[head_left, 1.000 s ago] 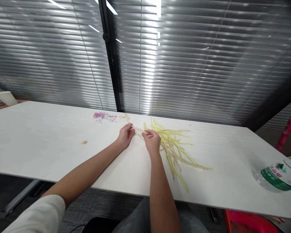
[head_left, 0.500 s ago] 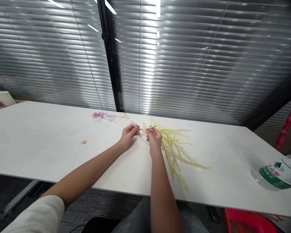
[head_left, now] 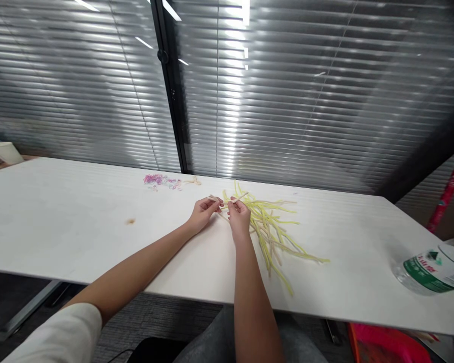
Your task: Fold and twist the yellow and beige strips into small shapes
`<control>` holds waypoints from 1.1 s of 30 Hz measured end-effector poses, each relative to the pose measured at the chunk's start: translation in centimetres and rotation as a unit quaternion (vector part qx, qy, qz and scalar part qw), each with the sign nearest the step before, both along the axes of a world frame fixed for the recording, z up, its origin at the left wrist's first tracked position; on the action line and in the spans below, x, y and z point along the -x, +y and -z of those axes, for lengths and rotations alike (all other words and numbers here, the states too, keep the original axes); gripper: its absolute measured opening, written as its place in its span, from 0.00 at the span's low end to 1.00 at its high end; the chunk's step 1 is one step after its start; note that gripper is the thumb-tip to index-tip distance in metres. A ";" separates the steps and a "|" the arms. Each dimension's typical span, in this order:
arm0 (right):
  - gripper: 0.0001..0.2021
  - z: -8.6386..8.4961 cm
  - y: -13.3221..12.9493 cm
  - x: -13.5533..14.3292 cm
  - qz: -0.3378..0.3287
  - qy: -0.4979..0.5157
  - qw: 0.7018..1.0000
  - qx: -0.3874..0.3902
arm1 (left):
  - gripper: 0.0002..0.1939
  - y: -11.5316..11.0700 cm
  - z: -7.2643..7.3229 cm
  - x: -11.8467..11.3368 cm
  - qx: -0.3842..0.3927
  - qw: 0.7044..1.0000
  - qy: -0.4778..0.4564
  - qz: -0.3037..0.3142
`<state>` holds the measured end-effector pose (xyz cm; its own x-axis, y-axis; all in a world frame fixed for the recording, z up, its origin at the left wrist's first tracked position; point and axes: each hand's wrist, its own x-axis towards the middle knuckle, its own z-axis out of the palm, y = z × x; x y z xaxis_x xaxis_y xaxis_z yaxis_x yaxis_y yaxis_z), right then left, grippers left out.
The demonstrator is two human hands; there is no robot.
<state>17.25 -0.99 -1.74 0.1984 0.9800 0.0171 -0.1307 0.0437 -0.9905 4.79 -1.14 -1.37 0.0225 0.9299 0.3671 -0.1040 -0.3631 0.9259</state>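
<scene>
Both hands are above the table, close together, pinching a beige pipe cleaner (head_left: 242,196). My left hand (head_left: 204,214) has its thumb and fingers closed on the stem on the left. My right hand (head_left: 239,218) grips it just to the right, and a short end juts up past the fingers. How the stem is bent between the fingertips is too small to make out. Under and beyond my right hand spreads a loose heap of yellow and beige pipe cleaners (head_left: 279,233). Behind my left hand lies a small beige twisted piece (head_left: 192,180).
A pile of small pink and purple loops (head_left: 157,180) lies at the white table's (head_left: 79,217) back edge. A cut-down plastic bottle (head_left: 429,269) stands at the right. A white cup (head_left: 5,152) is at far left. Window blinds (head_left: 287,101) rise behind.
My left hand has shifted slightly right, narrowing the gap to my right hand. The beige end above my right hand tilts more steeply. The heap lies as before.
</scene>
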 end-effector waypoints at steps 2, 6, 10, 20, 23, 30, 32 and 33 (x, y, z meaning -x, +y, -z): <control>0.26 0.0 0.0 -0.1 0.002 -0.012 1.000 -0.008 | 0.11 0.0 0.0 0.0 0.008 1.000 -0.007 0.002; 0.23 0.1 -0.1 -0.2 -0.003 -0.090 0.995 -0.041 | 0.11 0.0 0.3 0.0 0.017 1.000 -0.004 0.008; 0.19 0.3 -0.2 -0.1 -0.002 -0.211 0.972 -0.106 | 0.11 0.1 0.5 0.1 0.031 1.000 -0.001 -0.002; 0.23 0.5 -0.5 0.1 -0.046 -0.293 0.939 -0.172 | 0.11 0.1 0.2 0.0 0.076 0.996 -0.039 -0.004; 0.23 0.5 -0.6 0.0 -0.055 -0.314 0.932 -0.172 | 0.11 0.1 0.2 0.1 0.071 0.997 -0.030 -0.002; 0.25 0.6 -0.7 -0.2 -0.071 -0.344 0.920 -0.175 | 0.10 0.0 0.2 0.2 0.060 0.998 -0.005 -0.008; 0.25 0.6 -0.8 -0.2 -0.077 -0.356 0.916 -0.169 | 0.07 -0.1 0.2 0.2 0.068 0.997 -0.003 -0.023; 0.26 0.6 -0.8 -0.2 -0.079 -0.362 0.914 -0.167 | 0.06 -0.1 0.1 0.2 0.067 0.997 0.002 -0.034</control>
